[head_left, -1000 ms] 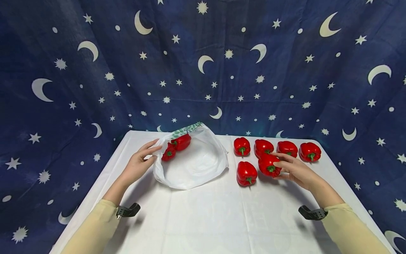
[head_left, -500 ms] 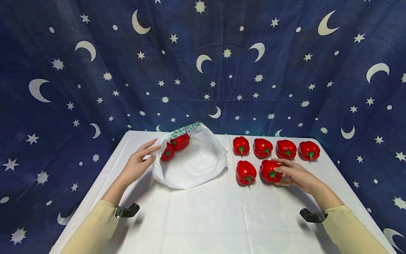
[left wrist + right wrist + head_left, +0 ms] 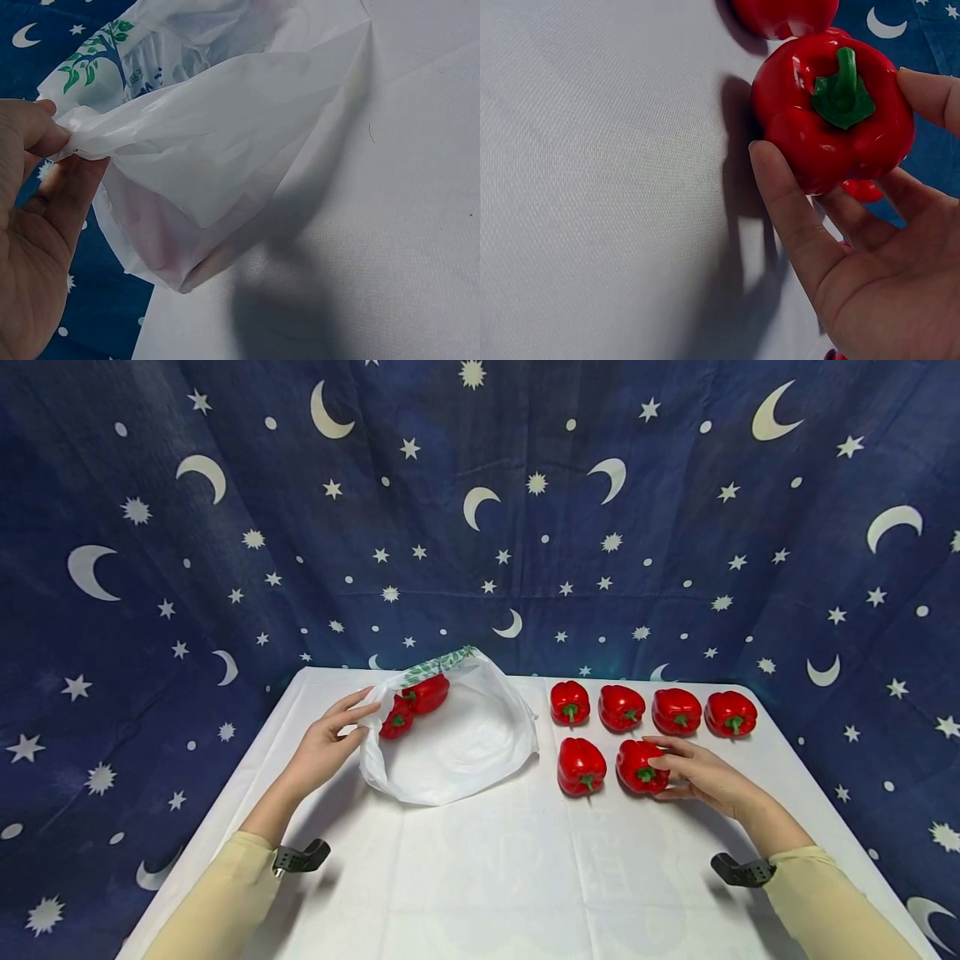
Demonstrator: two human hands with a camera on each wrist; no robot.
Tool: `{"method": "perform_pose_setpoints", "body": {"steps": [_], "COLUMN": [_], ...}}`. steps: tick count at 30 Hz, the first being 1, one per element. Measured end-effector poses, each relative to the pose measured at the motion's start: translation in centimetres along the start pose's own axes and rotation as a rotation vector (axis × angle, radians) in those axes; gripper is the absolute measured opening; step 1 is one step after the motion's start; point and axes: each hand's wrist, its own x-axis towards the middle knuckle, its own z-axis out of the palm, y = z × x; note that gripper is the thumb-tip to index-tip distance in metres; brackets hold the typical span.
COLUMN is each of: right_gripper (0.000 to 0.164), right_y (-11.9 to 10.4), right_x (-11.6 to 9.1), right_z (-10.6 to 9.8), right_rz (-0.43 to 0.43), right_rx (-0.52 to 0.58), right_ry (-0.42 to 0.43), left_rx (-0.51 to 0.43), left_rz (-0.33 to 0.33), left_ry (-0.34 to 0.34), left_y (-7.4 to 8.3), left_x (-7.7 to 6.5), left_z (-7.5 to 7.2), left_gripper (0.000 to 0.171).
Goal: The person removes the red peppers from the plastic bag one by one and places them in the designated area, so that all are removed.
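My left hand (image 3: 324, 750) pinches the left rim of a white plastic bag (image 3: 480, 743), holding its mouth wide. A green leafy print (image 3: 97, 56) shows on the bag in the left wrist view. Two red bell peppers lie inside at the left, one pepper (image 3: 429, 694) behind another pepper (image 3: 397, 720). On the right, my right hand (image 3: 708, 775) grips a red bell pepper (image 3: 832, 112) by its sides, green stem toward me. Thumb and fingers spread around it in the right wrist view. Whether this pepper touches the cloth is unclear.
Left of the held pepper lies another red pepper (image 3: 581, 767). Behind stands a row of several peppers, from the left one (image 3: 570, 703) to the right one (image 3: 731, 714). White cloth (image 3: 487, 877) covers the table; a blue star-patterned curtain (image 3: 480, 527) hangs behind.
The right hand has brought its pepper toward me, away from the back row, and lowered it beside the front pepper. My left hand and the bag have stayed in place.
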Motion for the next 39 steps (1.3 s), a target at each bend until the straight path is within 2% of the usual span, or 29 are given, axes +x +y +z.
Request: {"method": "perform_pose_setpoints", "body": {"steps": [13,30,31,39], "right_gripper": [0.079,0.082,0.082,0.085], "right_y": [0.2,0.4,0.5,1.1], "right_x": [-0.1,-0.5,-0.5,-0.4], "right_z": [-0.1,-0.2,-0.3,-0.5], "right_rz": [-0.003,-0.023,-0.024,-0.023], "right_rx": [-0.041,-0.027,-0.028,-0.027], "right_ry": [-0.018,-0.033,-0.032,-0.028], "left_rx": [0.018,0.024,0.022,0.024], "left_rz": [0.001,0.003,-0.002,-0.007], "left_ry": [-0.005,0.003,0.002,0.002], "left_y": [0.0,0.2,0.6,0.3], "left_x": [0.0,0.1,0.0,0.1], "left_z": [0.1,0.0,0.0,0.1], "left_gripper": [0.041,0.04,0.04,0.041]}}
